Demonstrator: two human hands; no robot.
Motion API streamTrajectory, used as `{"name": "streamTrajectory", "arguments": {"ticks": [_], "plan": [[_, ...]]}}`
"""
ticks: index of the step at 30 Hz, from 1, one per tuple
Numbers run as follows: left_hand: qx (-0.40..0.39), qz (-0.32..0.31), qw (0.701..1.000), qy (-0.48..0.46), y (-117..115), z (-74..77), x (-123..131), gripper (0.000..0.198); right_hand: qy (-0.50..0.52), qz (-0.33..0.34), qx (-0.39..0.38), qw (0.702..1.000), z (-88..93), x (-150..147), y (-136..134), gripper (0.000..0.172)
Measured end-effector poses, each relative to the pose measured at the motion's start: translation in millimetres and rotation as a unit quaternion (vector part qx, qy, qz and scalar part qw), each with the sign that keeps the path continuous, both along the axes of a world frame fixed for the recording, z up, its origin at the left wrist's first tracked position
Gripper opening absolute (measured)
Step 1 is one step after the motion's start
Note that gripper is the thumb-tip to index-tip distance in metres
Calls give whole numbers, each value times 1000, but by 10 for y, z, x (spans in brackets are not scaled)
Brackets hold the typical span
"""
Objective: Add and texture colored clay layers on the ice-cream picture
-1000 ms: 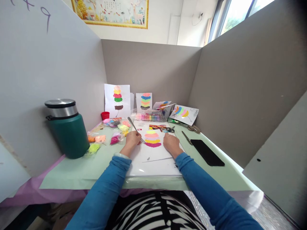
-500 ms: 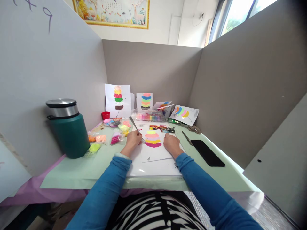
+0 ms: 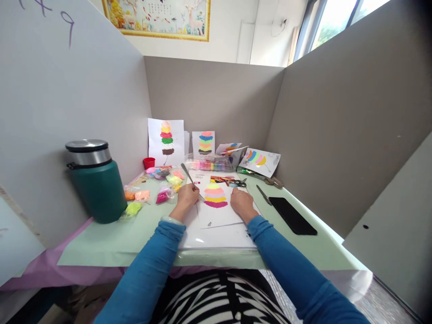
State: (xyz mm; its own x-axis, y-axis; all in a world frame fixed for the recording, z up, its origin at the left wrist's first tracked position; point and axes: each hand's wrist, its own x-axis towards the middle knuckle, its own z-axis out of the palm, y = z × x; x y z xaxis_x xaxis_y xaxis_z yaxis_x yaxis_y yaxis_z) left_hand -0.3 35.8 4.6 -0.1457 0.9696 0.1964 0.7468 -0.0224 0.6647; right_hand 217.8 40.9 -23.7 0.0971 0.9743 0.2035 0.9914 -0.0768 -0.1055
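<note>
My left hand [image 3: 187, 196] is closed round a metal fork [image 3: 187, 172]. The fork's handle slants up and away to the left, while its tines touch or hover by the left end of a magenta band. That band is the lowest in a stack of yellow, pink, lilac, golden and magenta clay-like bands [image 3: 216, 199] on a white sheet [image 3: 221, 219]. Curled against the sheet's right side is my right hand [image 3: 241, 202], its fingers closed. Whether anything is inside those fingers is hidden.
A green flask [image 3: 97, 189] stands at the left, near bagged coloured clay [image 3: 164, 195]. Behind the sheet lie scissors [image 3: 241, 183] and a box of coloured pieces [image 3: 211, 164]. To the right are a knife-like tool [image 3: 263, 195] and a black phone-like slab [image 3: 293, 216]. Partitions [image 3: 216, 90] enclose the table.
The fork's handle end has shifted very slightly left. Both hands stay in nearly the same place, and the coloured bands look the same.
</note>
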Motion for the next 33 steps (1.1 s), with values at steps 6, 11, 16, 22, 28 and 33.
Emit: {"name": "streamTrajectory", "arguments": {"ticks": [6, 11, 16, 22, 28, 33], "plan": [[-3, -17, 1000, 6, 32, -47, 21, 18, 5, 5, 7, 1000, -9, -1, -10, 30], [10, -32, 999, -11, 70, -90, 38, 17, 5, 7, 11, 1000, -11, 1, -9, 29], [9, -17, 1000, -20, 37, -42, 20, 18, 8, 8, 10, 1000, -29, 16, 14, 30], [6, -23, 1000, 7, 38, -56, 29, 16, 3, 5, 10, 1000, -22, 5, -1, 29], [19, -38, 999, -13, 74, -107, 53, 17, 1, 4, 16, 1000, -10, 1, -18, 29], [17, -19, 1000, -6, 40, -56, 34, 18, -1, 2, 7, 1000, -18, 7, 2, 30]]}}
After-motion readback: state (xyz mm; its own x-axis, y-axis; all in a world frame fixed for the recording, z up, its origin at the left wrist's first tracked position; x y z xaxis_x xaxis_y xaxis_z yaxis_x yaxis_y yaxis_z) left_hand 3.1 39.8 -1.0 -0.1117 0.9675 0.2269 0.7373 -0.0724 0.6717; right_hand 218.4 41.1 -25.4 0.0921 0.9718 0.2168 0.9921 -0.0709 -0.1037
